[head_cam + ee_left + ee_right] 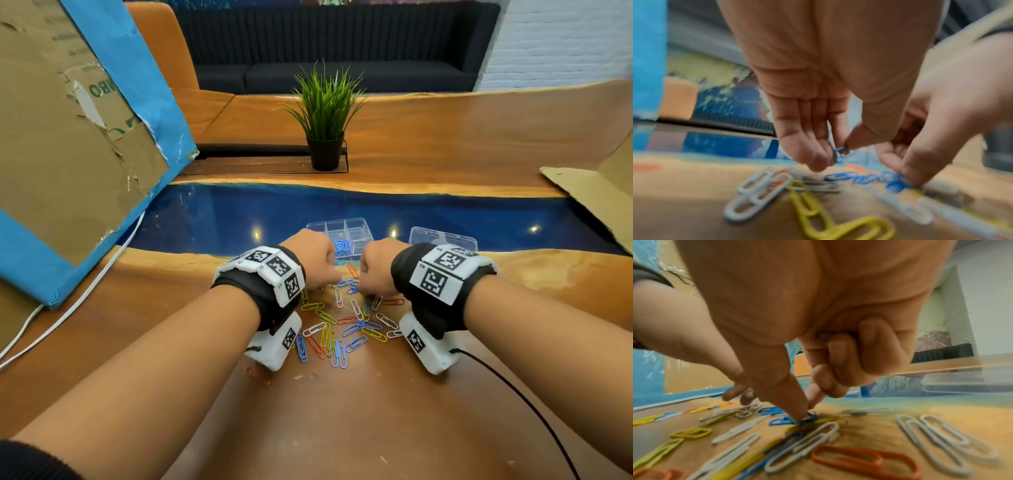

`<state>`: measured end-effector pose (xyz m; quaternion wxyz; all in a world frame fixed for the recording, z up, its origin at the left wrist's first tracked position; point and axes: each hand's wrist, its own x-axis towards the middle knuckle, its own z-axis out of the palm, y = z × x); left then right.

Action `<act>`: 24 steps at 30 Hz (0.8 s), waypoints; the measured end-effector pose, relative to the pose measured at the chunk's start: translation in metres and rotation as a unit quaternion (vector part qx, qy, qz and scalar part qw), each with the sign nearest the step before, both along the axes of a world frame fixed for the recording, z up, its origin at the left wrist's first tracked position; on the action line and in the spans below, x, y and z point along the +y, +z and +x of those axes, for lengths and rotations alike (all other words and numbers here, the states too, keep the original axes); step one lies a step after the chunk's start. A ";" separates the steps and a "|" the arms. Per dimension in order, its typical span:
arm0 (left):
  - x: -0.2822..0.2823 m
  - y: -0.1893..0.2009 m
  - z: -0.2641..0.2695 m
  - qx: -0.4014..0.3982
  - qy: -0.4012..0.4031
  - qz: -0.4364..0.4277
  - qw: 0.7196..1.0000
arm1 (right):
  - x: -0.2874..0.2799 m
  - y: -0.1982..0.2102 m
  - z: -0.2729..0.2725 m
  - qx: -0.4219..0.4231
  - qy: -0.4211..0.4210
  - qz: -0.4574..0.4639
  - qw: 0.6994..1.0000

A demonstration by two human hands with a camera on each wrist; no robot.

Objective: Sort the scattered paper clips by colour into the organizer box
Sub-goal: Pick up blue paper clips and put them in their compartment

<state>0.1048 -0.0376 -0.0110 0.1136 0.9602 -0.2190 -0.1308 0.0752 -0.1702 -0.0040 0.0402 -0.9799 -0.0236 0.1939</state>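
Paper clips [342, 325] in blue, white, yellow and orange lie scattered on the wooden table. Behind them stands the clear organizer box [356, 228], with several blue clips [341, 247] in one near compartment. My left hand [325, 284] hovers over the far end of the pile and pinches a blue paper clip [839, 152] between thumb and fingertips. Beside it, my right hand [363, 287] pinches a blue clip on the table [805, 418] with thumb and index. Its curled fingers hold another blue clip [823, 336] against the palm.
The box's clear lid [442, 238] lies to the right of the box. A potted plant [325, 113] stands farther back. A blue-edged cardboard board [68, 137] leans at the left, and another cardboard sheet [596, 192] lies at the right. A black cable [513, 394] trails from my right wrist.
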 end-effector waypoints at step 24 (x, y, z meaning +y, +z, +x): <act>-0.009 -0.006 -0.001 0.000 -0.025 0.038 0.999 | -0.021 0.006 0.007 0.003 -0.067 0.189 0.980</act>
